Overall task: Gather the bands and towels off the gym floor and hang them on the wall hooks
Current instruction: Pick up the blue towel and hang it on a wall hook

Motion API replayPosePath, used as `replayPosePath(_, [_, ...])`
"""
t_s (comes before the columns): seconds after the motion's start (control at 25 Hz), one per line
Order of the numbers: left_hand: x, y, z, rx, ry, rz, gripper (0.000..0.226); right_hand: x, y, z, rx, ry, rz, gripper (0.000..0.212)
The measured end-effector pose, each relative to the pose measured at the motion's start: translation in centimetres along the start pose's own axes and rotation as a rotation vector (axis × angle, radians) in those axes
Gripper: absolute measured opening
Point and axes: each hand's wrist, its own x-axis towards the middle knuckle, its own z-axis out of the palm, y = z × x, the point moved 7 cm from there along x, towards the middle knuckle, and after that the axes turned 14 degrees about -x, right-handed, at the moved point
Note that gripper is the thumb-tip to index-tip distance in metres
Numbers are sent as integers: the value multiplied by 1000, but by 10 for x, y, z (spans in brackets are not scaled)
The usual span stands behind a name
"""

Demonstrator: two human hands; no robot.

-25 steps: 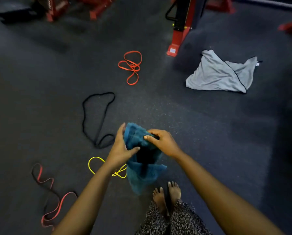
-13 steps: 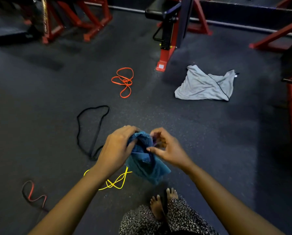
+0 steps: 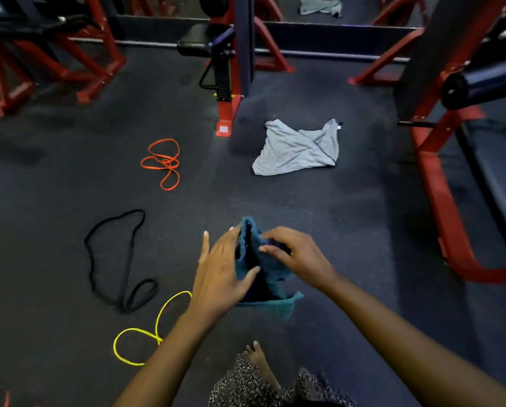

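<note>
Lowest in the frame, your bare foot (image 3: 259,362) shows on the dark gym floor (image 3: 348,230) above the hem of a speckled garment (image 3: 246,386). Left of it, in the lower left, a yellow band (image 3: 157,337) lies in two loops, partly hidden behind your left forearm. At the centre you hold the blue towel (image 3: 271,276) bunched up off the floor between both hands. Your left hand (image 3: 219,277) is flat, its fingers straight and spread, palm against the towel's left side. Your right hand (image 3: 295,257) grips the towel from the right with curled fingers pinching a fold. Left of your hands, a black band (image 3: 124,305) sprawls in a long loop on the floor. Farther up, left of centre, an orange band (image 3: 165,163) lies tangled. Right of it, upper centre, a grey towel (image 3: 295,148) lies crumpled beside the foot of a red machine post (image 3: 227,113). Red equipment frames (image 3: 439,201) line the right edge and the top of the frame
</note>
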Motion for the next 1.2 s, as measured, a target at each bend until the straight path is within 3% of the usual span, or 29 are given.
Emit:
replayPosePath(0.08, [5,43,16,-11,-7,85,89,-23,-5,-24,-130,-4,-64,39])
replayPosePath(0.12, [5,68,28,34,-50,190,88,-38,1,-38,-187,6,-61,38])
replayPosePath(0.2, [-2,107,61,16,-191,314,63,-78,14,-66,-245,29,-17,27])
replayPosePath(0.32, [-22,155,115,-200,-428,157,27,-156,46,-101,-76,93,195,16])
replayPosePath(0.36, [-30,179,133,-165,-448,224,21,-188,58,-114,-8,144,282,15])
replayPosePath(0.56, [-78,311,206,-144,-589,593,25,-353,106,-166,175,391,556,19])
replayPosePath(0.64, [-86,349,217,-249,-619,635,30,-411,130,-168,132,397,660,15])
replayPosePath(0.72, [-90,383,231,-361,-593,648,27,-480,158,-166,91,399,817,27])
replayPosePath(0.84, [-86,409,276,-389,-578,543,14,-563,188,-182,121,531,994,37])
replayPosePath(0.92, [-88,415,330,-155,-628,500,15,-596,206,-209,74,571,1037,27])
replayPosePath(1.0, [-107,432,387,-17,-778,572,38,-606,227,-239,62,557,1004,12])
replayPosePath(1.08, [-132,478,446,-223,-955,639,52,-613,259,-273,-5,471,949,16])
replayPosePath(1.2, [-144,564,523,-452,-1117,580,25,-639,319,-337,-94,348,929,21])
